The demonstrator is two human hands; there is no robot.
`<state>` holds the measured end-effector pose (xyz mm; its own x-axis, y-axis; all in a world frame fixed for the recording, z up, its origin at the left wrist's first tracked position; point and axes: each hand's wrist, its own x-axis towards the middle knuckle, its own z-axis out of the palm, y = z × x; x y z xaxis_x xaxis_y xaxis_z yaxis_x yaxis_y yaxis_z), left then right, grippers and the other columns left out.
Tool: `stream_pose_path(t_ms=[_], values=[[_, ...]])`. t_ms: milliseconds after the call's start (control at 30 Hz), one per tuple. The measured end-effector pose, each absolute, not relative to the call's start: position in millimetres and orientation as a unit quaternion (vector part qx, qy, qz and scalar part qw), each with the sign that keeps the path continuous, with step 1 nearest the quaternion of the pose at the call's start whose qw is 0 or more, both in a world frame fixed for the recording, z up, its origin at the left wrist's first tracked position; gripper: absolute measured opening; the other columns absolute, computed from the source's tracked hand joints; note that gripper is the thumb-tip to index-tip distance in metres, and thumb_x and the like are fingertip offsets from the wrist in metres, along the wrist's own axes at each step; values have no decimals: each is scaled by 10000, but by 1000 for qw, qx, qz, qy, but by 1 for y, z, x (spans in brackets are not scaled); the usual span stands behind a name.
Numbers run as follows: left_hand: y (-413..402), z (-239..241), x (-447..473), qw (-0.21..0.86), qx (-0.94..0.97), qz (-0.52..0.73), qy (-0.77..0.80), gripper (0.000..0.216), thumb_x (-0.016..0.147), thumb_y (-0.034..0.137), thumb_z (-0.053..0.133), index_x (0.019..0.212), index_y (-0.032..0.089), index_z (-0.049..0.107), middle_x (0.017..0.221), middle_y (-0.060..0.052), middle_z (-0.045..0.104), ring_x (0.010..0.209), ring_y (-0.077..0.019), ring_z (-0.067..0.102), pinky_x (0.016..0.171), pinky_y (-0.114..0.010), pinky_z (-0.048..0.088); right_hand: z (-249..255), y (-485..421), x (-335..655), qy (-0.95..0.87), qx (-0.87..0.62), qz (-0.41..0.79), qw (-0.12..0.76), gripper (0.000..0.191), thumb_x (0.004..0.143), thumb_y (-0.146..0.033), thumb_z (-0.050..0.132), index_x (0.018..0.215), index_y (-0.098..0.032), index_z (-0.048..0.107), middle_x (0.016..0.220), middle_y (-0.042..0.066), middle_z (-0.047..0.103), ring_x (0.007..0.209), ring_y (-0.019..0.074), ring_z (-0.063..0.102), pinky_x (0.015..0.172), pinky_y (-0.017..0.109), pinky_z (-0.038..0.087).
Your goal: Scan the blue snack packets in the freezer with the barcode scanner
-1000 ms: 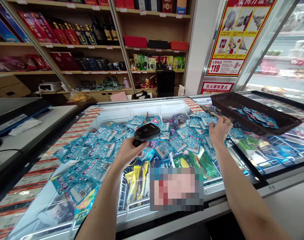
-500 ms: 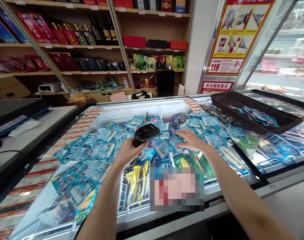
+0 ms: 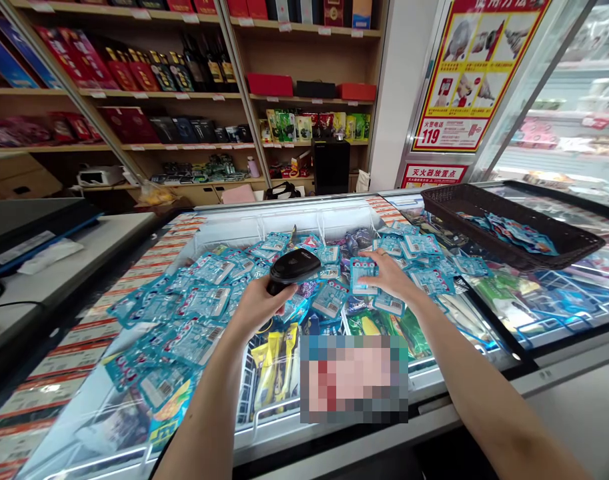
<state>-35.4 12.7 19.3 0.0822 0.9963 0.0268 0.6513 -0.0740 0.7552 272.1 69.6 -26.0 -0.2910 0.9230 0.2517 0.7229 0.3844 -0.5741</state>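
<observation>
A black handheld barcode scanner (image 3: 295,265) is in my left hand (image 3: 261,301), its head tilted to the right above the packets. With my right hand (image 3: 390,275) I grip a small blue packet (image 3: 363,275) at its right edge, thumb on the near face; the fingers behind it are partly hidden. Many similar blue packets (image 3: 209,301) with barcodes lie spread over the freezer's glass top (image 3: 219,230). Another blue packet (image 3: 388,304) rests just below my right hand.
On the right, a dark woven basket (image 3: 574,250) holds more blue packets. Yellow-wrapped items (image 3: 274,370) show in the freezer at the front. A counter (image 3: 109,243) with a dark device stands left. Shelves (image 3: 174,94) with bottles and boxes line the back.
My right hand has taken hold of a blue packet and raised its face toward me. The scanner in my left hand has hardly moved.
</observation>
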Motion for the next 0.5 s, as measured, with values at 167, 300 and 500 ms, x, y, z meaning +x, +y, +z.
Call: stream_pose_path(t_ms=[167,300,500], values=[[13,17,-35,296,680,291,604,372,740,528,562,749,157,597,480,-1,588,451,-154,558,456,-239,369,-31,79,279,-734,-556,165,353,468,775,-421,584,1197,-229,523,1167,86,556,963,252,554,835,393,424],[13,18,-35,295,677,297,605,364,731,522,572,741,159,599,472,0,588,445,-156,557,453,-238,364,-38,86,285,-658,-583,181,441,416,745,-462,595,1080,-217,596,960,79,639,824,265,606,747,414,472],[11,21,-33,309,671,300,603,364,734,518,571,724,155,595,471,1,581,438,-145,542,446,-233,359,-44,90,283,-524,-520,358,571,459,707,-491,625,1076,-224,569,813,35,622,516,181,579,454,363,513]])
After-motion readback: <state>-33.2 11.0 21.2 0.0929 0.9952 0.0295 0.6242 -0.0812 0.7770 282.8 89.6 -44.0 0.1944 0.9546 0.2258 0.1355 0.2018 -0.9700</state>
